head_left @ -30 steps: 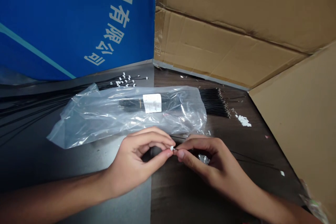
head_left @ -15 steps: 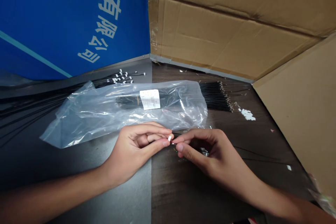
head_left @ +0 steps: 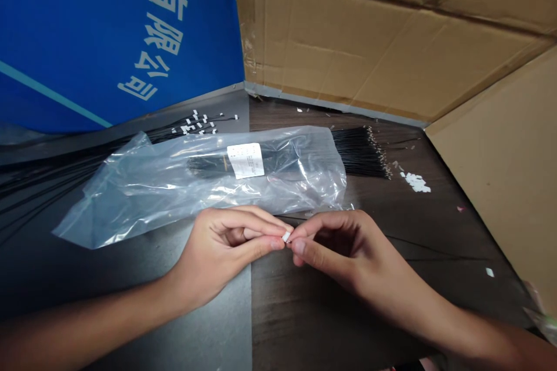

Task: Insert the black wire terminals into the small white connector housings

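Observation:
My left hand [head_left: 221, 249] pinches a small white plastic connector housing [head_left: 286, 236] between thumb and forefinger. My right hand [head_left: 335, 243] meets it from the other side, its fingertips pinching the end of a thin black wire [head_left: 435, 250] at the housing. That wire trails off to the right across the table. Just behind my hands lies a clear plastic bag [head_left: 195, 188] with a white label [head_left: 246, 160] and a bundle of black wires inside. The wire's metal tip is hidden by my fingers.
Loose black wires with crimped ends [head_left: 361, 153] fan out behind the bag, beside a heap of white connectors [head_left: 415, 182]. Wires with fitted white connectors [head_left: 195, 124] lie back left. Blue printed board [head_left: 108, 40] and cardboard sheets [head_left: 369, 40] wall the dark table [head_left: 296, 313].
My fingertips have closed in on the connector, and the shiny scrap under my right hand no longer shows. The whole scene has shifted slightly in view.

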Demonstrator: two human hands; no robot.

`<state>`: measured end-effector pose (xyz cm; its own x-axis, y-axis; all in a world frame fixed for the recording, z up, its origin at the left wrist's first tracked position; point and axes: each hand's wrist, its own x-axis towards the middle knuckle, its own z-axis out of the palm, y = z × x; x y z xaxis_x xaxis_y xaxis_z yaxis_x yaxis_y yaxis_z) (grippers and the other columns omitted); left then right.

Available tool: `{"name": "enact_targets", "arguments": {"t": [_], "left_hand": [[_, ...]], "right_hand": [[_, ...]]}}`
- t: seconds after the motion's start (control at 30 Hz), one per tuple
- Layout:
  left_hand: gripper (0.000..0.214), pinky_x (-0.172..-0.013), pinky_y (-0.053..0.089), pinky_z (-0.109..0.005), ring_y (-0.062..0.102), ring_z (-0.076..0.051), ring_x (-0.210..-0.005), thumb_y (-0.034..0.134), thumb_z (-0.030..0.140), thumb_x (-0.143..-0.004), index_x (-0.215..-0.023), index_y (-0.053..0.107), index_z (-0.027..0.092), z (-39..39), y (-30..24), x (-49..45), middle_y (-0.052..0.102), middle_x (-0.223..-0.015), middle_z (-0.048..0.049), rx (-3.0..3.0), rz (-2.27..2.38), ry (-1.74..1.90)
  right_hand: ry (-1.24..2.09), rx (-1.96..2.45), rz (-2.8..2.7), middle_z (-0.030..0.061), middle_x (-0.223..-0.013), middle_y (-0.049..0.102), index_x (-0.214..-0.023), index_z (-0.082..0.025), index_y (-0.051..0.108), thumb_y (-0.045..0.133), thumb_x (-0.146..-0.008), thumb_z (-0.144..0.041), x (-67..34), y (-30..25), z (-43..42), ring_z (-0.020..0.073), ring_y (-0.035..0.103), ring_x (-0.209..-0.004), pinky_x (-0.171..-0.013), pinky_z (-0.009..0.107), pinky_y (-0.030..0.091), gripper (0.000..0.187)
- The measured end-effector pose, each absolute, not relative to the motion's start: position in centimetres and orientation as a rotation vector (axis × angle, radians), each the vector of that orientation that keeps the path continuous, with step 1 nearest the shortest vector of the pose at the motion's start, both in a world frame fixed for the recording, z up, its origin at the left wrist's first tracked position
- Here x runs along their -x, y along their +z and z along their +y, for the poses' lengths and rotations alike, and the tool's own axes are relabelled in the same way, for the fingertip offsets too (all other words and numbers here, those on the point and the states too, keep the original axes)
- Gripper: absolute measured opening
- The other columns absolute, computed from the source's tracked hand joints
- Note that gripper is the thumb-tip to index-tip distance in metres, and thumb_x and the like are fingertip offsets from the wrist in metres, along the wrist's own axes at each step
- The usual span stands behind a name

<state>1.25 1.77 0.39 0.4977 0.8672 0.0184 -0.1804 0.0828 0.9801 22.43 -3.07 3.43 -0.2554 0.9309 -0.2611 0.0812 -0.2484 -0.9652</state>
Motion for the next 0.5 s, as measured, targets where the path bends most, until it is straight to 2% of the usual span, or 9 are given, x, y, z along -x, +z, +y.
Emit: {"name": "enact_targets", "arguments": {"t": [0.5], "left_hand": [[0.026, -0.075, 0.068, -0.015, 0.083, -0.014, -0.08, 0.08, -0.005, -0.08, -0.086, 0.087, 0.019, 1.75, 0.53, -1.69, 0.086, -0.086, -0.004, -1.283, 0.692, 0.966]], "right_hand": [[1.639, 1.329, -1.216, 0.0009, -0.079, 0.077, -0.083, -0.019, 0.08, 0.084, -0.091, -0.035, -22.51, 3.33, -2.97, 0.0133, 0.066, -0.075, -0.07, 0.022, 0.051, 0.018]]}}
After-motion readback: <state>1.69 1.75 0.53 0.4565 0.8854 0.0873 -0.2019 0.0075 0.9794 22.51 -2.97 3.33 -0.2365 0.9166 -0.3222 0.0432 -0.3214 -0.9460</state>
